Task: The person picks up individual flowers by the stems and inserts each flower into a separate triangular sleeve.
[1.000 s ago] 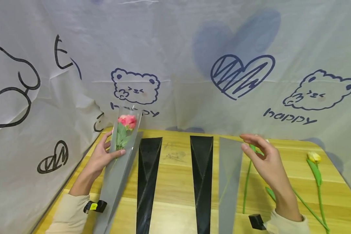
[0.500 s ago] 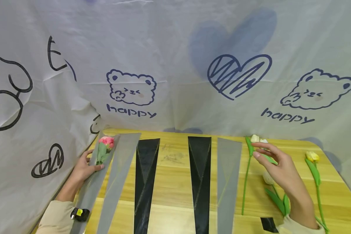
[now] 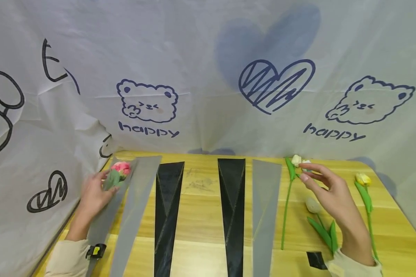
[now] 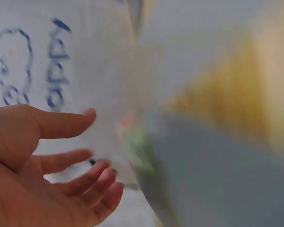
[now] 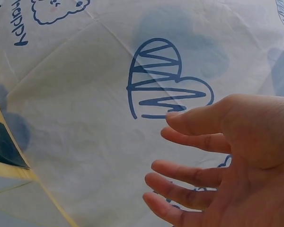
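A pink flower (image 3: 121,168) with green leaves lies along a grey wrapping sleeve (image 3: 105,221) at the table's left side. Beside them is my left hand (image 3: 94,198), its fingers spread; in the left wrist view a gap shows between the fingertips and the blurred flower (image 4: 135,144). Over the right part of the table hovers my right hand (image 3: 336,196), loosely bent and holding nothing. Closest to its fingertips is a white tulip (image 3: 296,161) with a long green stem. Another white tulip (image 3: 312,205) lies nearer, partly under the forearm.
Across the wooden table (image 3: 201,223) lie a grey sleeve (image 3: 136,207), a black sleeve (image 3: 170,215), another black sleeve (image 3: 231,207) and a grey sleeve (image 3: 266,207). A yellow tulip (image 3: 363,179) rests at the far right. White printed cloth (image 3: 201,77) hangs behind and at left.
My left hand has lowered the wrapped pink flower to the table's left side and let it go. The right hand has moved slightly right, uncovering a white tulip.
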The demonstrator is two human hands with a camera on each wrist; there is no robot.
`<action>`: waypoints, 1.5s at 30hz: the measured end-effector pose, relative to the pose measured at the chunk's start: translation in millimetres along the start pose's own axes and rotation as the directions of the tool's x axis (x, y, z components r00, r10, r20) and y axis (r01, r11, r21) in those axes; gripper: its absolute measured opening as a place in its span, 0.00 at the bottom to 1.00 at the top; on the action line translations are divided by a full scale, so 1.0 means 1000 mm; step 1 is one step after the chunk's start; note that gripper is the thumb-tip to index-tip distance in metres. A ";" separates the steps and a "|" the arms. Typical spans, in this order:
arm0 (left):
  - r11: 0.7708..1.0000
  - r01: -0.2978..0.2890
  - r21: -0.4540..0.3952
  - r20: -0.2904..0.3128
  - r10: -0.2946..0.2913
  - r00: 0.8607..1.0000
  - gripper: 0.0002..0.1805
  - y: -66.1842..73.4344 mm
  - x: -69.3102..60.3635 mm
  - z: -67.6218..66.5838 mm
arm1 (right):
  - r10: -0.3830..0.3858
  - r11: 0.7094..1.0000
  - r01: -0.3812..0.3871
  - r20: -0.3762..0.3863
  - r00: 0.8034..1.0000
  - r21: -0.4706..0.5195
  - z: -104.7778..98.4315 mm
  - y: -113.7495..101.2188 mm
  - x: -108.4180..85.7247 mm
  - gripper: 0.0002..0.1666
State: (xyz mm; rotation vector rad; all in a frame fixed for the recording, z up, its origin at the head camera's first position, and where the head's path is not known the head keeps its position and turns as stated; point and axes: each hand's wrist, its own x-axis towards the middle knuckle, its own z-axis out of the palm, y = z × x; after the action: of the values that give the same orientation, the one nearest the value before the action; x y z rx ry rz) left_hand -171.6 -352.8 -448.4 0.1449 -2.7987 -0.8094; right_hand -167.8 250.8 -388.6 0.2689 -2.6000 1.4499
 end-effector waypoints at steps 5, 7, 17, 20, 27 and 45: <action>0.994 -0.039 0.104 0.178 0.020 0.984 0.27 0.042 0.010 0.027 | -0.033 0.999 0.033 -0.040 0.999 0.002 0.003 -0.002 0.001 0.22; 0.985 -0.029 0.173 0.282 -0.021 0.959 0.27 0.055 0.012 0.042 | -0.043 0.999 0.041 -0.049 0.998 -0.029 0.006 0.000 0.001 0.21; 0.971 0.006 0.241 0.380 -0.100 0.920 0.16 0.089 0.015 0.080 | -0.044 0.983 0.035 -0.043 0.998 -0.179 0.019 0.012 0.004 0.19; 0.968 0.073 0.238 0.322 -0.149 0.935 0.17 0.089 0.024 0.081 | -0.023 0.983 0.016 -0.036 0.999 -0.184 0.021 0.013 0.005 0.20; 0.932 0.245 0.267 0.253 -0.313 0.916 0.26 0.080 0.035 0.086 | 0.078 0.969 -0.078 -0.008 0.997 -0.235 0.035 0.020 0.007 0.23; 0.924 0.219 0.314 0.211 -0.293 0.933 0.31 0.066 0.048 0.081 | 0.271 0.841 -0.249 -0.024 0.962 -0.480 0.082 0.049 0.016 0.18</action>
State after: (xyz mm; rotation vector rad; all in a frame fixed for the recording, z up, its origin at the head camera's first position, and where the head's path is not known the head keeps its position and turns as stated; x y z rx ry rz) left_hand -239.8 -263.0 -471.1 0.5035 -3.1770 -0.4946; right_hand -197.9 204.5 -468.3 -0.1235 -3.0132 0.8049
